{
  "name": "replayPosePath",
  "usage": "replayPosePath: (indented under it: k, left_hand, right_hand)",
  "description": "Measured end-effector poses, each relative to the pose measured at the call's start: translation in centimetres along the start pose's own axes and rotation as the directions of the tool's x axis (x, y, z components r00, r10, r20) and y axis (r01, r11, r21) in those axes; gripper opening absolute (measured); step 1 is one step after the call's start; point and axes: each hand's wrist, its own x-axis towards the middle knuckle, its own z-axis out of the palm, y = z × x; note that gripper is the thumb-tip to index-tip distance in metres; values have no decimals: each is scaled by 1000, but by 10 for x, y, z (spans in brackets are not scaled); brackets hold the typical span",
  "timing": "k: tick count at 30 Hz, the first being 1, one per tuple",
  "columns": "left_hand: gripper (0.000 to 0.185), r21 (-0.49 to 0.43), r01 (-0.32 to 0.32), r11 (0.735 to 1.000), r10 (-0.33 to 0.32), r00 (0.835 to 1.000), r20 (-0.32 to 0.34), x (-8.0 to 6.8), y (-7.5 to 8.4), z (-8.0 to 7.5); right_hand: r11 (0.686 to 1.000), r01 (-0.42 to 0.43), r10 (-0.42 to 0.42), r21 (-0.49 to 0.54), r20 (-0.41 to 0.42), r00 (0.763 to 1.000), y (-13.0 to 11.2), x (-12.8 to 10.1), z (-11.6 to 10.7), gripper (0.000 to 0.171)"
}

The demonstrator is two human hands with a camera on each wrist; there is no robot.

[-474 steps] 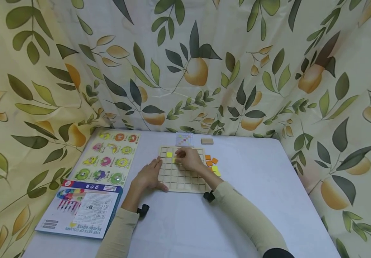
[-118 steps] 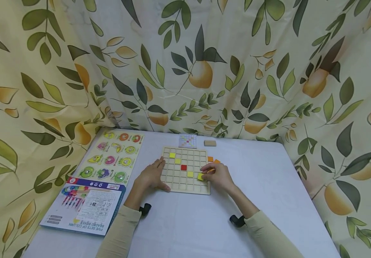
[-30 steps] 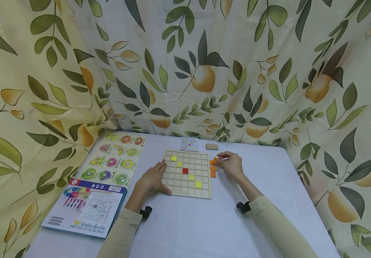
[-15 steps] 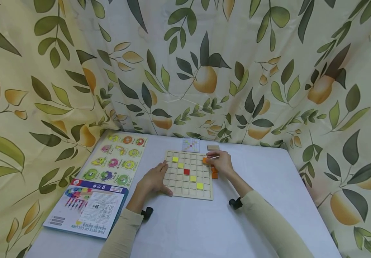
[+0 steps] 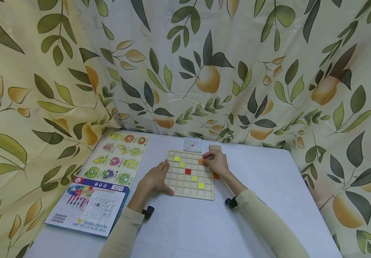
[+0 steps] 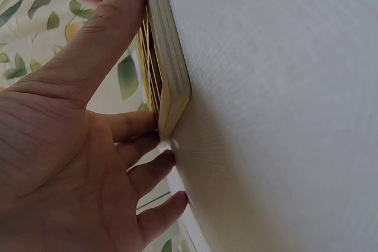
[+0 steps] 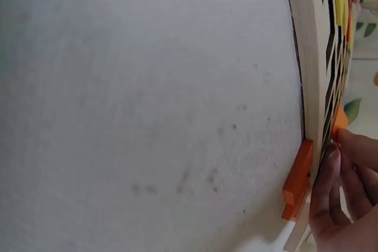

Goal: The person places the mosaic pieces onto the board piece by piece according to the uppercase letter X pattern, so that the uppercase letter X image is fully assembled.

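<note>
A wooden grid board [image 5: 185, 189] lies on the white table. Several yellow tiles [image 5: 176, 158] and one red tile [image 5: 188, 171] form a diagonal in its cells. My left hand [image 5: 154, 180] rests along the board's left side, fingers extended and thumb at the near corner. Between thumb and fingertips my right hand [image 5: 217, 163] pinches an orange tile [image 7: 339, 123] at the upper right of the grid. Loose orange tiles [image 7: 297, 172] lie against the board's right edge, partly hidden by that hand in the head view.
A small card with a coloured grid [image 5: 192, 144] lies behind the board, beside a light wooden block [image 5: 215, 147]. To the left are a fruit puzzle board [image 5: 120, 152] and a printed box [image 5: 88, 208]. A patterned curtain [image 5: 185, 71] surrounds the table.
More tiles, a red one and yellow ones, have joined the diagonal over the earlier frames. My right hand has taken an orange tile from beside the board and moved left over the grid.
</note>
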Motion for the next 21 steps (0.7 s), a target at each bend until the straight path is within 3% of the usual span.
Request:
replayPosePath:
  k: [9,21]
  left_hand:
    - [130,8,-14,1000,14,1000,-6,-1,-1,0]
    - [130,24,-8,1000,8,1000,1,0,0,1]
  right_hand:
    - [997,5,-5,-78,3,1000,-1,-3,3,8]
    - [999,-28,31,25,-93,995,1,-17,-21,11]
